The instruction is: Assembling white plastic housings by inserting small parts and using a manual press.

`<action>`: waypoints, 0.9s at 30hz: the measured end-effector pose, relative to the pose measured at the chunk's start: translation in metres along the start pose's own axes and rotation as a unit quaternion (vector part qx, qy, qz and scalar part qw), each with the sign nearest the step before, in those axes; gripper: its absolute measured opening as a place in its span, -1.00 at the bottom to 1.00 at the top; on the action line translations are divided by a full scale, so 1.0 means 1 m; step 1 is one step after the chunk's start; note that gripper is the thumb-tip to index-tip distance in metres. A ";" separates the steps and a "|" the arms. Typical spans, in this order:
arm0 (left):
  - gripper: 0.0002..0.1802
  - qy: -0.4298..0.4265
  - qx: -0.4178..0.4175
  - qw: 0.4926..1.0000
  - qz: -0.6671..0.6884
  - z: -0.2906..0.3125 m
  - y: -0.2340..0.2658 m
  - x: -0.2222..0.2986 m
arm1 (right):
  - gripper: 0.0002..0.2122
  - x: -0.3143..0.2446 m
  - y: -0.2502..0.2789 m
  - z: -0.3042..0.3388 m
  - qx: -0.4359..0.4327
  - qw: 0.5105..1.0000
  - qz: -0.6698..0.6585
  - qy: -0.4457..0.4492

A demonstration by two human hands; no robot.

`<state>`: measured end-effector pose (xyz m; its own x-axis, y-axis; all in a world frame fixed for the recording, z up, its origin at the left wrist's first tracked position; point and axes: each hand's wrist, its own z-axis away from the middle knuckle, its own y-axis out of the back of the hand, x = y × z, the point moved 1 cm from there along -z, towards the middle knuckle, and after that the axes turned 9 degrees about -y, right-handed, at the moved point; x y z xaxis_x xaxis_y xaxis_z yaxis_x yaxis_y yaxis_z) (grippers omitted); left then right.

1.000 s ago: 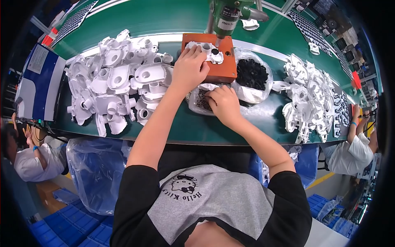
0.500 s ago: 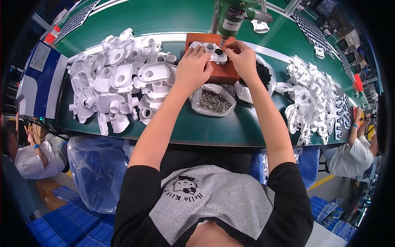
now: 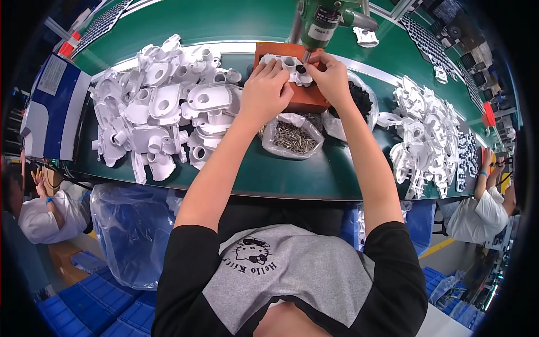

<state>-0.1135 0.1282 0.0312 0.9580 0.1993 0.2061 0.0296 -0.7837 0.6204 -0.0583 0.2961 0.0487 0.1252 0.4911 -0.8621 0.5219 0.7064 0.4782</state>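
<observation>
A white plastic part [image 3: 289, 63] with a round tube opening lies on an orange block [image 3: 306, 96]. A black round piece [image 3: 300, 69] sits at its right end. My left hand [image 3: 266, 90] rests over the part's left end, its fingers gripping it against the block. Just above the black piece is the metal spindle tip [image 3: 306, 56] of a green bench machine [image 3: 320, 25]. My right hand [image 3: 331, 78] is pinched beside that tip. Whatever lies between its thumb and forefinger is too small or hidden to make out.
In front of the block stands a clear bag of small metal pins [image 3: 295, 137]; beside it, a bag of black pieces [image 3: 359, 98]. White plastic parts are heaped at left [image 3: 163, 106] and right [image 3: 424, 135]. A blue-and-white box [image 3: 56, 106] stands far left. Co-workers sit on both sides.
The view has shifted slightly. My right fingertips are a little closer around the spindle tip, while my left hand stays on the white plastic part.
</observation>
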 end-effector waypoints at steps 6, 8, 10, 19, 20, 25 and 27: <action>-0.84 0.001 -0.002 1.000 -0.007 0.001 -0.001 0.000 | -0.82 0.007 0.006 0.007 -0.036 0.995 -0.009 0.094; -0.85 -0.008 0.001 1.000 -0.012 0.001 -0.001 0.000 | -0.76 0.001 0.007 0.019 -0.052 0.989 0.052 0.128; -0.85 0.001 0.002 1.000 -0.011 -0.001 0.000 0.003 | -0.76 0.004 0.005 0.020 -0.011 0.976 0.104 0.189; -0.85 -0.005 -0.002 1.000 -0.014 0.002 -0.004 0.001 | -0.73 -0.001 0.005 0.045 0.018 0.941 0.231 0.245; -0.85 -0.004 -0.001 1.000 -0.013 0.001 -0.004 0.002 | -0.72 0.000 0.008 0.049 0.018 0.937 0.235 0.258; -0.86 -0.008 0.008 1.000 -0.010 0.000 -0.002 -0.002 | -0.72 0.006 0.061 0.013 0.115 0.991 -0.020 0.064; -0.85 -0.002 0.008 1.000 -0.007 0.001 0.004 -0.004 | -0.69 -0.011 0.104 -0.037 0.157 0.972 -0.170 0.040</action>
<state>-0.1169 0.1234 0.0320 0.9587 0.2074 0.1945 0.0467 -0.7898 0.6116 -0.0366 0.3830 0.1140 -0.1585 0.3032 -0.9397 0.7547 0.6509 0.0827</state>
